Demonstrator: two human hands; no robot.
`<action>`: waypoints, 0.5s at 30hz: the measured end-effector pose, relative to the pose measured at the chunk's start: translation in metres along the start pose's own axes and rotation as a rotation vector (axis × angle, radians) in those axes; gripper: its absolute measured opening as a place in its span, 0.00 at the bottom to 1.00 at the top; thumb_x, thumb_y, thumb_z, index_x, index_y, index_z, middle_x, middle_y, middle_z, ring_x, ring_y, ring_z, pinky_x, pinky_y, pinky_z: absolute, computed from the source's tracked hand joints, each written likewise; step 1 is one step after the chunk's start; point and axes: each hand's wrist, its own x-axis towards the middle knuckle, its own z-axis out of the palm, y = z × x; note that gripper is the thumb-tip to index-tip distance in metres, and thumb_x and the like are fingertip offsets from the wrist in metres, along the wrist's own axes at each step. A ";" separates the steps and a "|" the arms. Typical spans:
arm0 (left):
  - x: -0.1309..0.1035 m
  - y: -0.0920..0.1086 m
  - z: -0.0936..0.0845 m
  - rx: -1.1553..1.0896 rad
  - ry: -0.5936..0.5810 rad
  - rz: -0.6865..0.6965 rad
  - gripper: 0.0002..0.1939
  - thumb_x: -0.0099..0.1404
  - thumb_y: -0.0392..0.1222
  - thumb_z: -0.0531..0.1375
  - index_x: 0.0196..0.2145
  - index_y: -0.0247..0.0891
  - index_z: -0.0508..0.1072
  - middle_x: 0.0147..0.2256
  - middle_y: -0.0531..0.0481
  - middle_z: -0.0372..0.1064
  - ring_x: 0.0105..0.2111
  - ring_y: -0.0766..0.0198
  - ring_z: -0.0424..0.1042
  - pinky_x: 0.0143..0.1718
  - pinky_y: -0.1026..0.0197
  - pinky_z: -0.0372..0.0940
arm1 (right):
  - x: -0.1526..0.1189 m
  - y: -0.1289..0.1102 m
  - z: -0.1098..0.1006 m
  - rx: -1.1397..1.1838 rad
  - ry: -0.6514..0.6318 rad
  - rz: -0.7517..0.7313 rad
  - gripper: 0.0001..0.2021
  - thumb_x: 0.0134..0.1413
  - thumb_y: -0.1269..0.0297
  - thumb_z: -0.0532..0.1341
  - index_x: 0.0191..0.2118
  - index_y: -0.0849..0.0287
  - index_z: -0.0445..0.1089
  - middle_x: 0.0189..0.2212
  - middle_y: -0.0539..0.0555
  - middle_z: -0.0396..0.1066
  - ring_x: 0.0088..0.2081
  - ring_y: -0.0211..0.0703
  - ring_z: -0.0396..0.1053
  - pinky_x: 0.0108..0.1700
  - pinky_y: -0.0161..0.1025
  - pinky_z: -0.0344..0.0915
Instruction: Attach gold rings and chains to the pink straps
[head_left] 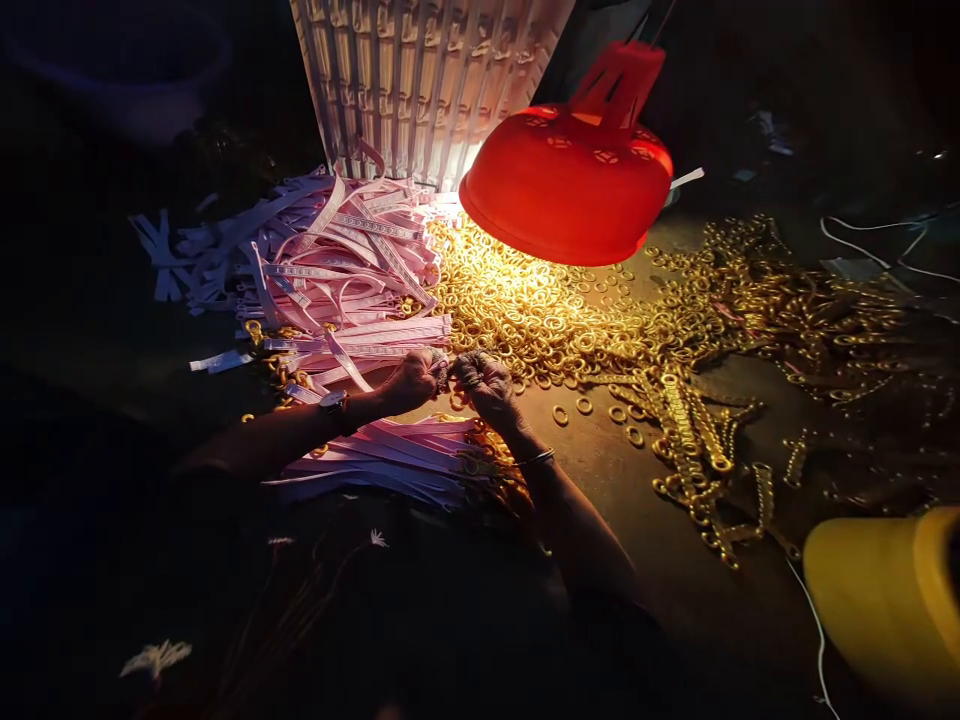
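Note:
My left hand (417, 380) and my right hand (486, 386) meet with pinched fingertips, just in front of a heap of gold rings (525, 320). Both are closed; something small and pale shows at the left fingertips, too small to name. What the right fingers pinch is hidden. A heap of pink and white printed straps (352, 240) lies beyond my left forearm. Below the hands, between my forearms, is a flat bundle of pink straps (390, 455) with gold fittings at its right end.
A red lamp (562, 190) hangs low over the rings. Behind stands a ribbed, shiny panel (427, 80). Gold chain-like pieces (697, 430) spread to the right. A yellow bucket (862, 590) is at the lower right, near a white cord (816, 620). The surroundings are dark.

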 end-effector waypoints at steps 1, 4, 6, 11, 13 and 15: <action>0.002 -0.002 0.001 -0.006 -0.012 -0.008 0.07 0.49 0.25 0.56 0.19 0.33 0.65 0.18 0.54 0.64 0.17 0.75 0.57 0.18 0.69 0.51 | 0.001 0.002 -0.001 0.023 -0.026 0.047 0.22 0.55 0.41 0.58 0.29 0.57 0.63 0.22 0.49 0.66 0.21 0.34 0.63 0.23 0.32 0.59; 0.009 -0.005 0.004 -0.079 -0.040 -0.019 0.10 0.52 0.27 0.57 0.18 0.34 0.61 0.17 0.56 0.59 0.18 0.75 0.54 0.20 0.68 0.50 | 0.005 0.009 -0.003 0.089 -0.044 0.172 0.22 0.52 0.40 0.59 0.29 0.57 0.62 0.18 0.47 0.64 0.17 0.33 0.58 0.20 0.33 0.57; 0.016 -0.006 0.007 -0.161 -0.049 -0.018 0.11 0.53 0.29 0.58 0.18 0.35 0.60 0.17 0.56 0.57 0.19 0.75 0.54 0.21 0.68 0.50 | 0.009 0.013 -0.003 0.057 0.003 0.152 0.21 0.52 0.41 0.60 0.29 0.57 0.62 0.18 0.47 0.63 0.17 0.33 0.57 0.20 0.33 0.57; 0.033 -0.006 0.008 -0.311 -0.040 -0.136 0.12 0.53 0.34 0.62 0.19 0.35 0.60 0.17 0.56 0.55 0.17 0.76 0.52 0.19 0.68 0.47 | 0.021 0.016 -0.005 -0.275 0.238 -0.233 0.15 0.55 0.50 0.59 0.28 0.57 0.64 0.23 0.51 0.68 0.26 0.37 0.63 0.30 0.36 0.63; 0.036 -0.004 0.004 -0.298 -0.011 -0.246 0.13 0.53 0.35 0.62 0.19 0.35 0.60 0.15 0.57 0.53 0.15 0.76 0.49 0.18 0.67 0.43 | 0.023 0.015 -0.006 -0.366 0.271 -0.305 0.14 0.56 0.51 0.58 0.29 0.57 0.63 0.22 0.52 0.68 0.25 0.38 0.63 0.30 0.37 0.62; 0.037 -0.002 -0.001 -0.281 -0.021 -0.318 0.12 0.54 0.36 0.61 0.19 0.35 0.62 0.14 0.56 0.54 0.13 0.75 0.48 0.16 0.67 0.42 | 0.025 0.013 -0.006 -0.397 0.261 -0.331 0.13 0.57 0.51 0.57 0.32 0.56 0.64 0.23 0.53 0.69 0.25 0.41 0.65 0.30 0.38 0.63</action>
